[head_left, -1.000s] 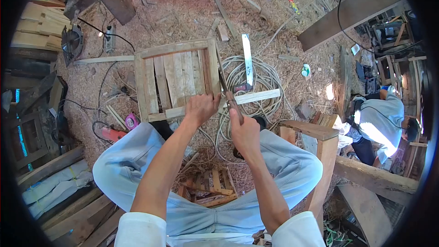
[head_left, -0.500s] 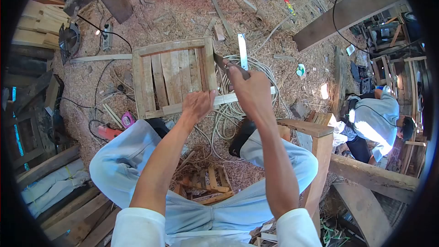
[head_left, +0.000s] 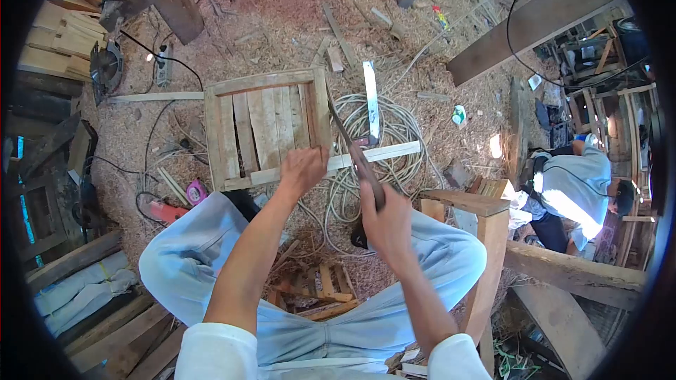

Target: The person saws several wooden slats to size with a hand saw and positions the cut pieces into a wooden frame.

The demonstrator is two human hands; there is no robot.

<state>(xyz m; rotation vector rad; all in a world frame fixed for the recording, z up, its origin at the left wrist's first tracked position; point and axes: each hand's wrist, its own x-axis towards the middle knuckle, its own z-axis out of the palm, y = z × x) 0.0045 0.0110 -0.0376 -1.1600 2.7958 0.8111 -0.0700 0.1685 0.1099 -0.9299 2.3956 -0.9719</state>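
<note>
My right hand [head_left: 387,229] is closed round the handle of a hand saw [head_left: 360,162]. The narrow dark blade points up and left, crossing a pale wooden strip [head_left: 394,151] beside the right edge of a slatted wooden frame [head_left: 264,81]. That strip lies along the frame's near edge and sticks out to the right. My left hand [head_left: 304,170] is closed over the strip at the frame's near right corner, pressing it there. A white metal ruler or square [head_left: 371,102] rests beyond the strip, on a coil of pale hose or cable [head_left: 408,123].
A circular saw [head_left: 107,67] and a power strip [head_left: 164,65] lie at upper left. A pink tape measure [head_left: 196,191] and a red tool [head_left: 167,211] sit near my left knee. A wooden post [head_left: 488,253] stands at right; beyond it another person [head_left: 574,183] bends over.
My right hand has pulled the saw back toward my body, so the handle is lower and nearer my right knee. My left hand stays on the strip.
</note>
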